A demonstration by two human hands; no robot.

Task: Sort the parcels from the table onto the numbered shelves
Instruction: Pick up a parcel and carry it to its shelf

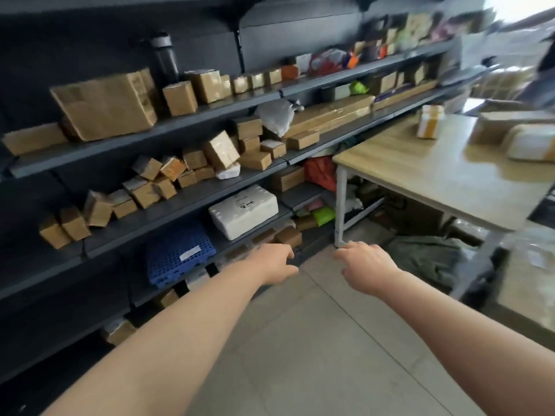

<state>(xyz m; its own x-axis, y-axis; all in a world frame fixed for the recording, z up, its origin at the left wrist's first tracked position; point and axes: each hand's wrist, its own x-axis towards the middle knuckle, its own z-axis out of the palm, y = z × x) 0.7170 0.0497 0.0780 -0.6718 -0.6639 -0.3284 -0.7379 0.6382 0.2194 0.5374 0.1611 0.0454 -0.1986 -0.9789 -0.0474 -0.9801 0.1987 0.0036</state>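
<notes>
1. The left hand [277, 262] is held out above the floor, fingers loosely curled, with nothing grasped.
2. The right hand [368, 270] is held out beside it, relaxed and empty, near the table's white metal leg [340, 205].
3. The dark grey metal shelves [186, 210] on the left are loaded with brown cardboard boxes [105, 106], a white foam box [243, 210] and a blue perforated plastic crate [177, 253].
4. On the light wooden table [420, 175] to the right, a white box banded with yellow tape [430, 121], a brown cardboard parcel [504, 124] and a white padded parcel [531, 145] are seen, though blurred.
</notes>
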